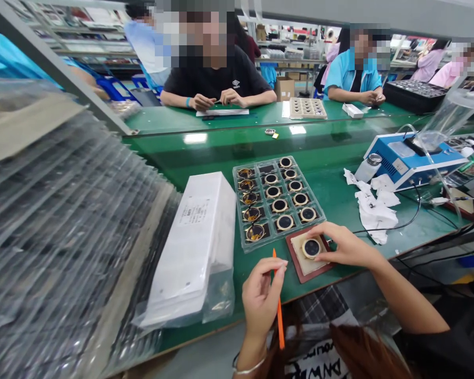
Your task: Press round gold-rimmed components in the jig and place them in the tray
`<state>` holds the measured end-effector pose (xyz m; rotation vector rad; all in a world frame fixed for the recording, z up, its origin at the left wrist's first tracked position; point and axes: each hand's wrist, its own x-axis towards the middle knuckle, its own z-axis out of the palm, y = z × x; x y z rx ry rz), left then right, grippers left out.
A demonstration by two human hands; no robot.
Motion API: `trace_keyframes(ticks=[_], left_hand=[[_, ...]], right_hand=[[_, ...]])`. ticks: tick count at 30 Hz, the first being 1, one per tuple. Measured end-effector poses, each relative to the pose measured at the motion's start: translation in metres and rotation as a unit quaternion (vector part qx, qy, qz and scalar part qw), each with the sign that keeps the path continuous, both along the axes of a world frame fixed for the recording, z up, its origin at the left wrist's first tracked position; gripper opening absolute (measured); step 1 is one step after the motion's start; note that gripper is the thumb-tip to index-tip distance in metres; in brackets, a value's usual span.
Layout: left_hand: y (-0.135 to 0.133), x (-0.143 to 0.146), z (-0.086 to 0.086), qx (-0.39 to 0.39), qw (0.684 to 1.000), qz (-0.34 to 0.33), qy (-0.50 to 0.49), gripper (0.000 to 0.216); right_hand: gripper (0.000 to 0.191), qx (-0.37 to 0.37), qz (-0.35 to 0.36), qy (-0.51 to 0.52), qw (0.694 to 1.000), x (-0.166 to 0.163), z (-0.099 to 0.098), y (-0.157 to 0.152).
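Note:
Between the thumb and fingers of my left hand (264, 287) is a slim orange pointed stick (279, 310), its tip upward. My right hand (345, 245) grips the side of a round gold-rimmed watch case (312, 248) with a dark face. The case rests on a beige pad set on a reddish-brown board (303, 278) near the table's front edge. Just beyond lies a clear plastic tray (243, 243) with rows of similar watch cases; those in its left column show orange-yellow parts inside.
A long white box (185, 226) in plastic wrap and tall stacks of clear trays (63, 237) stand to the left. On the right are crumpled tissues (373, 210), a small bottle (367, 168), a blue machine (406, 160) and cables. Co-workers sit across the green table (166, 152).

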<state>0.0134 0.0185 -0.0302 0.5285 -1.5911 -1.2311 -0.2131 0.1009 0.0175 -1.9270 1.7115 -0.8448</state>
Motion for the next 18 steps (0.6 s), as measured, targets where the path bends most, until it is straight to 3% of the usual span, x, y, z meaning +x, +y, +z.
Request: trace_keyframes(ticks=[15,18], left_hand=[[-0.0001,-0.0017,0.0003,-0.037,0.999,-0.012,0.006,0.010],[-0.0002,-0.0008,-0.0007,-0.038,0.999,-0.014,0.007,0.011]], right_hand=[[0.037,0.023,-0.015,0.011,1.000,0.0021,0.0030,0.0010],[0.043,-0.003,0.001,0.019,1.000,0.0026,0.0093,-0.0017]])
